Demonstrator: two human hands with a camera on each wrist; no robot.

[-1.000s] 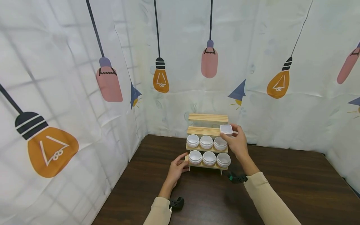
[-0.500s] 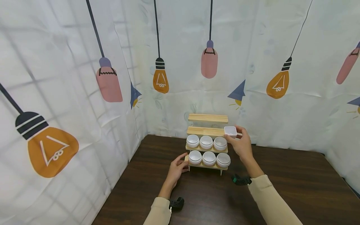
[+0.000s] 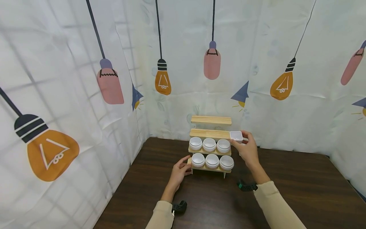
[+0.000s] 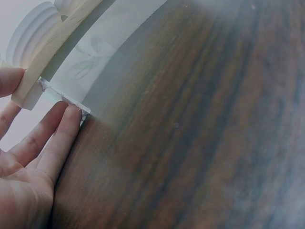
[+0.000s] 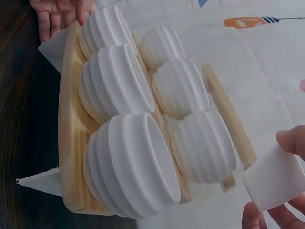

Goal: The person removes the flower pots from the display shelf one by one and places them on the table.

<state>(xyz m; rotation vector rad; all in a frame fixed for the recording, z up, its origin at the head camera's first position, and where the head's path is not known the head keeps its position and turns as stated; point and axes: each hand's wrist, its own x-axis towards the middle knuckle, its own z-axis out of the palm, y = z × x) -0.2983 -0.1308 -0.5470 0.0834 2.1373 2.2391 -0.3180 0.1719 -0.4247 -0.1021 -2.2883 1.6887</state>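
Observation:
A tiered wooden stand (image 3: 210,133) with white pots (image 3: 212,161) on its two lower tiers stands on the table. My left hand (image 3: 179,170) grips the left end of its lowest tier. The left wrist view shows my thumb against the wooden board (image 4: 62,47), with two fingertips at the pale leg (image 4: 64,95) under it. My right hand (image 3: 248,151) pinches a small square white cup (image 3: 236,136) between thumb and fingers, just off the stand's right end. In the right wrist view the cup (image 5: 274,179) is beside the end of an upper slat. Its handle is partly hidden by fingers.
The dark wooden table (image 3: 300,181) stretches to both sides of the stand. Behind it hangs a pale curtain (image 3: 183,63) printed with lamps. The stand's two upper tiers rise at the back, close to the curtain.
My right hand has carried the white cup to the right and slightly down, from over the stand's third tier to beyond its right end. My left hand stays at the lowest tier.

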